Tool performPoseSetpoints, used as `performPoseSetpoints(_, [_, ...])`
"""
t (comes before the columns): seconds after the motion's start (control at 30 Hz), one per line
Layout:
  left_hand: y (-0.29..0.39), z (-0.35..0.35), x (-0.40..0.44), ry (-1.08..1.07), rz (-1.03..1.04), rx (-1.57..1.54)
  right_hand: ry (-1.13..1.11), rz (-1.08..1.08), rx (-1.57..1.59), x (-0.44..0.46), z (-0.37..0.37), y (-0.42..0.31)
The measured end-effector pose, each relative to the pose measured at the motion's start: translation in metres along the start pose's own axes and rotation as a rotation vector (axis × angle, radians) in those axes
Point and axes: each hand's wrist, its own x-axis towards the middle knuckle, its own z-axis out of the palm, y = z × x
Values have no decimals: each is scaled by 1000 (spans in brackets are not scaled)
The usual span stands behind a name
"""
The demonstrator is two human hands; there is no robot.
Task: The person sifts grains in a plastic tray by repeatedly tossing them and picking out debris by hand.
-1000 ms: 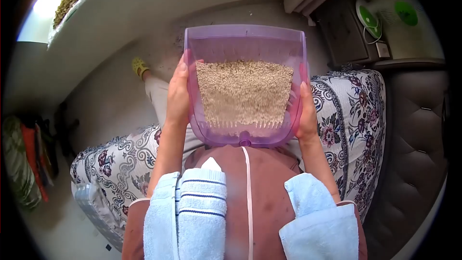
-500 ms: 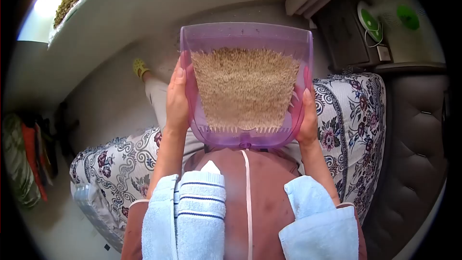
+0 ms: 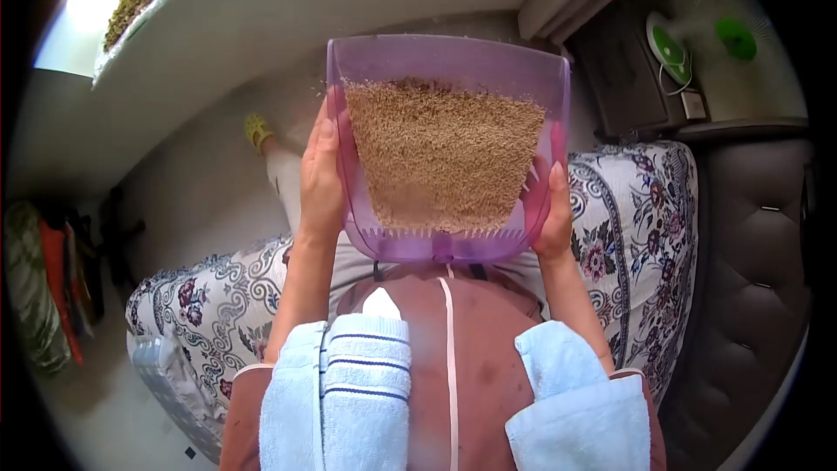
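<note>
Between my two hands is a translucent purple dustpan (image 3: 514,248), held in front of my body, its wide open edge facing away from me. A thick layer of small tan grain (image 3: 445,157) covers its floor, and a row of teeth shows along the near side. My left hand (image 3: 321,187) grips the left wall, thumb on the outside and fingers partly hidden. The right wall is gripped by my right hand (image 3: 555,214), its fingers showing through the plastic. A few loose specks hang by the far left corner.
Under me is a bed or seat with a floral cover (image 3: 214,288), beside a dark padded headboard (image 3: 741,279). A green and white fan (image 3: 670,39) stands at the upper right. A light blue towel (image 3: 362,392) hangs over my front.
The grain, blurred and streaked before, now looks sharper and spreads a little wider to the right. The dustpan's far edge is slightly higher in view. Both hands keep their grip.
</note>
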Motion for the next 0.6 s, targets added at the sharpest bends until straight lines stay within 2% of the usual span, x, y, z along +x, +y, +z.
performPoseSetpoints(0.1, [13,19,-4,11,-75,332,57,155,158,1,-18,16])
performPoseSetpoints(0.2, [18,39,-8,4,-60,367,124,206,256,0,-8,15])
performPoseSetpoints(0.23, [8,14,0,21,-135,359,132,217,221,0,-13,20])
performPoseSetpoints(0.33, [-26,-28,3,81,-310,83,113,180,80,7,-7,25])
performPoseSetpoints(0.43, [-29,-31,0,91,-259,36,82,86,-89,14,4,6])
performPoseSetpoints(0.5, [-6,-21,3,6,-94,-27,35,56,-152,19,16,-25])
performPoseSetpoints(0.6, [24,-4,11,-102,90,-108,-93,-199,-79,9,28,-50])
